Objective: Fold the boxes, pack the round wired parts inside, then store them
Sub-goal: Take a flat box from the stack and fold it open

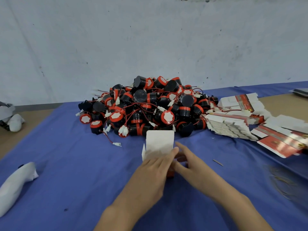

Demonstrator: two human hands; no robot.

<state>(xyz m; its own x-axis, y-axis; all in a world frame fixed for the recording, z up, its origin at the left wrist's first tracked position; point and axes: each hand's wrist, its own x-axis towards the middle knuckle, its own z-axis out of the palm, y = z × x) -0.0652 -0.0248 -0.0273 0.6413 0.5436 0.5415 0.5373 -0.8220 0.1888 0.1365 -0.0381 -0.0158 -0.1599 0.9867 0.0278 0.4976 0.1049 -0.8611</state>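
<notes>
Hands met on a small box mid-table.
Left hand (154,166) lay with straight fingers against the box (160,144), its white flap standing up; right hand (187,161), fingers spread, seemed to touch its side through the blur. Round wired parts (146,105) were heaped toward the table's (83,164) back edge, flat boxes (233,125) by the right edge.

Soft cool even light, faint shadows, blurred left hand (154,166) and right hand (189,161), bowed edges.
</notes>
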